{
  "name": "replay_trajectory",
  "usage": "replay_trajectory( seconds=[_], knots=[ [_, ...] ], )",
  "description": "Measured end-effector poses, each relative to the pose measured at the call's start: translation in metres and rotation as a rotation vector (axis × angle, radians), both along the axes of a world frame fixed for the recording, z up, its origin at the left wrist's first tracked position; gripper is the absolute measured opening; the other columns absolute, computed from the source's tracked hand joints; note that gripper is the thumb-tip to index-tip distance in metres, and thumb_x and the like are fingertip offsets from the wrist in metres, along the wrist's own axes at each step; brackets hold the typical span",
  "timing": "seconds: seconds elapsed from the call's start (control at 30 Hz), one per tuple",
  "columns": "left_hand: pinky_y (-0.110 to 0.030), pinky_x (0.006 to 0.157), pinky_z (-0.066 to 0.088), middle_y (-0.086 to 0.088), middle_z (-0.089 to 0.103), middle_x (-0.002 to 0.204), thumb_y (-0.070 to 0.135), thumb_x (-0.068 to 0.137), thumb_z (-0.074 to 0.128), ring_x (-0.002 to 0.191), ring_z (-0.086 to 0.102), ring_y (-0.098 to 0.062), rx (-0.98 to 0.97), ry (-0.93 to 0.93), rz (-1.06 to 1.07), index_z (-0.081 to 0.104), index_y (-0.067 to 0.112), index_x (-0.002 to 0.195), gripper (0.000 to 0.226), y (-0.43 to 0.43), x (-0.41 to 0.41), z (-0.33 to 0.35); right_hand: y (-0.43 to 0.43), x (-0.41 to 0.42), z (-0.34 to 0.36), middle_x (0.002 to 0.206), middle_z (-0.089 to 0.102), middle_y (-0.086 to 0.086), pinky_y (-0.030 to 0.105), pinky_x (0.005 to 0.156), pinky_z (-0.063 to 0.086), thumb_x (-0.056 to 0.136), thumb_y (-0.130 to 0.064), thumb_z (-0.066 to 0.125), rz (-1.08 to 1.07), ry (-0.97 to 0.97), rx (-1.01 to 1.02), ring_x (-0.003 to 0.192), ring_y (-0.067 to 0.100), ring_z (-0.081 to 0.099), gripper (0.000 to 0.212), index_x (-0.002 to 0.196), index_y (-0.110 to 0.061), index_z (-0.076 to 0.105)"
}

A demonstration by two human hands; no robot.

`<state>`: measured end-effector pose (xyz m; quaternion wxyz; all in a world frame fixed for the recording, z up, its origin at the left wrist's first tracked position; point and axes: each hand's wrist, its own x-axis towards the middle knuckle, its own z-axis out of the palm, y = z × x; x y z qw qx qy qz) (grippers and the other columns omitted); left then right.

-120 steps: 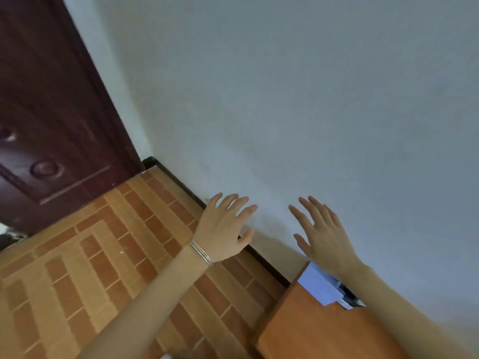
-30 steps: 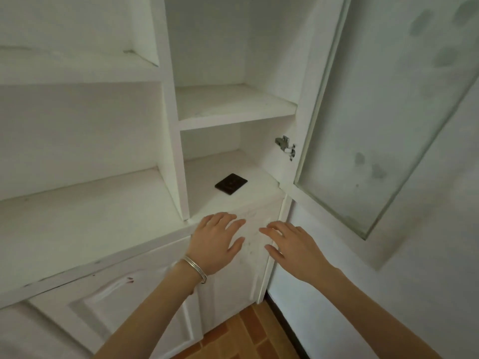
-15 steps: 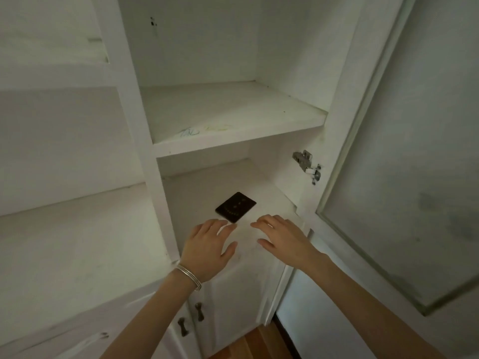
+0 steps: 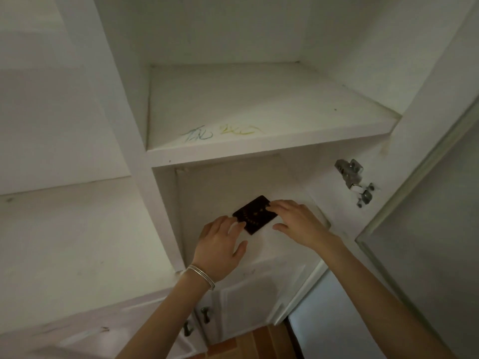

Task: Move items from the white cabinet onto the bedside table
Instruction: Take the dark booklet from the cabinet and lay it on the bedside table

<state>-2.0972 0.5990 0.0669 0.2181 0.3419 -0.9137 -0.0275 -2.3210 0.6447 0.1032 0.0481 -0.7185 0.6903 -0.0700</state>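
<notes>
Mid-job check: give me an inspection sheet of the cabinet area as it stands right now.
Surface: lower shelf of the white cabinet, holding one item.
Job's things: dark flat booklet lying on that shelf; bedside table not in view.
Clutter: blue and yellow scribbles on the upper shelf.
Hands: left hand touches the booklet's left edge, right hand its right corner; no clear grip.
Cables: nothing seen.
Surroundings: open door, hinge, tiled floor.

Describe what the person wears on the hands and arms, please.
Both forearms are bare; no sleeves show. Thin silver bangles circle the wrist of the left hand. The right hand has no glove or bracelet.
</notes>
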Motion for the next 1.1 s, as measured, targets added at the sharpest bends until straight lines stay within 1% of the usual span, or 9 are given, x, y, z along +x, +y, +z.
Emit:
replay_trajectory(
  seconds=[0.17, 0.3, 0.47, 0.6, 0.7, 0.8, 0.9, 0.97, 1.1],
  knots=[
    [-0.038, 0.079, 0.051, -0.004, 0.067, 0.107, 0.042, 0.080, 0.043, 0.100, 0.063, -0.027, 0.030, -0.011, 0.075, 0.068, 0.014, 0.110, 0.047, -0.001, -0.007, -0.001, -0.041, -0.010, -0.003, 0.151, 0.029, 0.001, 0.036, 0.106, 0.028, 0.092, -0.032, 0.054, 0.123, 0.047, 0.147, 0.134, 0.019, 0.028, 0.057, 0.143, -0.018, 0.033],
    [-0.041, 0.079, 0.051, -0.006, 0.067, 0.107, 0.044, 0.078, 0.042, 0.099, 0.064, -0.030, 0.079, -0.021, 0.181, 0.068, 0.015, 0.109, 0.049, -0.003, -0.008, 0.000, -0.065, -0.015, -0.006, 0.150, 0.027, 0.000, 0.037, 0.103, 0.027, 0.091, -0.038, 0.055, 0.173, 0.075, 0.260, 0.135, 0.019, 0.024, 0.060, 0.144, -0.021, 0.030],
    [-0.042, 0.078, 0.053, -0.007, 0.068, 0.106, 0.045, 0.078, 0.042, 0.099, 0.064, -0.031, 0.104, -0.067, 0.208, 0.069, 0.015, 0.107, 0.049, 0.001, -0.010, -0.004, -0.076, -0.017, -0.004, 0.136, 0.040, 0.004, 0.034, 0.095, 0.030, 0.082, -0.045, 0.064, 0.219, 0.064, 0.292, 0.123, 0.021, 0.033, 0.066, 0.138, -0.022, 0.038],
    [-0.042, 0.077, 0.052, -0.006, 0.067, 0.108, 0.045, 0.079, 0.042, 0.100, 0.064, -0.030, 0.114, -0.077, 0.219, 0.068, 0.016, 0.109, 0.049, 0.000, -0.012, -0.002, -0.068, -0.016, -0.005, 0.125, 0.040, 0.007, 0.032, 0.089, 0.035, 0.075, -0.052, 0.068, 0.147, 0.047, 0.319, 0.115, 0.022, 0.035, 0.073, 0.133, -0.018, 0.041],
    [-0.042, 0.078, 0.052, -0.006, 0.067, 0.108, 0.045, 0.080, 0.042, 0.101, 0.063, -0.030, 0.105, -0.058, 0.199, 0.067, 0.016, 0.111, 0.049, -0.001, -0.014, 0.000, -0.060, -0.015, -0.002, 0.119, 0.042, 0.006, 0.033, 0.083, 0.041, 0.075, -0.046, 0.071, 0.068, -0.028, 0.275, 0.108, 0.021, 0.040, 0.063, 0.125, -0.015, 0.047],
    [-0.042, 0.078, 0.052, -0.006, 0.067, 0.109, 0.045, 0.080, 0.042, 0.102, 0.063, -0.030, 0.105, -0.053, 0.161, 0.065, 0.016, 0.112, 0.049, -0.006, -0.019, 0.003, -0.048, -0.016, 0.005, 0.115, 0.048, 0.003, 0.030, 0.078, 0.042, 0.081, -0.037, 0.068, -0.002, -0.070, 0.190, 0.103, 0.018, 0.047, 0.046, 0.119, -0.016, 0.053],
    [-0.041, 0.077, 0.053, -0.005, 0.067, 0.109, 0.046, 0.080, 0.043, 0.101, 0.063, -0.029, 0.103, -0.048, 0.101, 0.065, 0.016, 0.112, 0.049, -0.010, -0.025, 0.004, -0.030, -0.015, 0.007, 0.108, 0.054, -0.001, 0.032, 0.078, 0.046, 0.083, -0.034, 0.065, -0.096, -0.143, 0.144, 0.099, 0.017, 0.053, 0.035, 0.112, -0.018, 0.055],
    [-0.041, 0.076, 0.053, -0.003, 0.067, 0.109, 0.046, 0.079, 0.045, 0.100, 0.064, -0.027, 0.096, -0.036, 0.052, 0.063, 0.017, 0.113, 0.048, -0.013, -0.028, 0.004, -0.014, -0.013, 0.003, 0.105, 0.060, -0.001, 0.035, 0.078, 0.048, 0.083, -0.035, 0.065, -0.178, -0.205, 0.137, 0.095, 0.018, 0.057, 0.031, 0.107, -0.019, 0.054],
    [-0.038, 0.077, 0.051, -0.002, 0.065, 0.110, 0.046, 0.078, 0.046, 0.100, 0.062, -0.026, 0.086, -0.036, -0.082, 0.061, 0.018, 0.113, 0.048, -0.017, -0.034, -0.001, 0.022, -0.006, -0.001, 0.099, 0.064, 0.001, 0.033, 0.074, 0.048, 0.082, -0.036, 0.065, -0.348, -0.302, 0.102, 0.089, 0.020, 0.060, 0.030, 0.103, -0.018, 0.052]
  ],
)
